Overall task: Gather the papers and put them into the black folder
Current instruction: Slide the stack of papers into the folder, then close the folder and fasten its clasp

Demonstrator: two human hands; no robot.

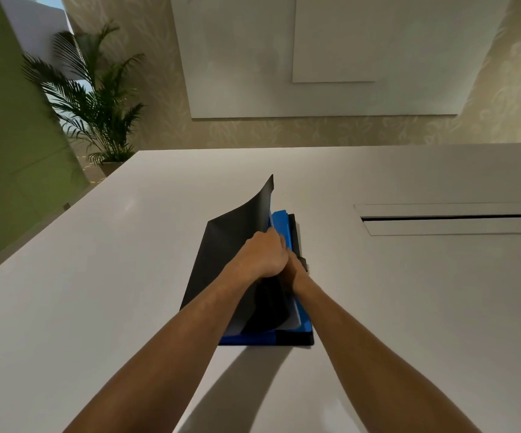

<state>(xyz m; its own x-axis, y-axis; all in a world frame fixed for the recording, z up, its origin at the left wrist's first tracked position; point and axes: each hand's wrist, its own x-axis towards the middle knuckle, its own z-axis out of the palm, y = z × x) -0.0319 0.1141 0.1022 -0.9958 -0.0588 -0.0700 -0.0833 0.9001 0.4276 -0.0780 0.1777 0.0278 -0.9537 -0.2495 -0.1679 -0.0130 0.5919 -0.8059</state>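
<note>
A black folder [221,245] lies in the middle of the white table [96,276], its front cover lifted and curling upward. My left hand [265,254] is closed on that cover's right edge. Beneath it lie a blue folder [279,220] and grey-white papers [295,320], whose edges show below the cover. My right hand [295,271] is tucked under the left one, against the stack's right side; its fingers are mostly hidden. A second black edge [293,339] shows at the stack's bottom right.
A long cable slot [452,217] with a flap is set into the table at the right. A potted palm [96,104] stands beyond the table's far left corner. A white wall panel [315,57] hangs behind.
</note>
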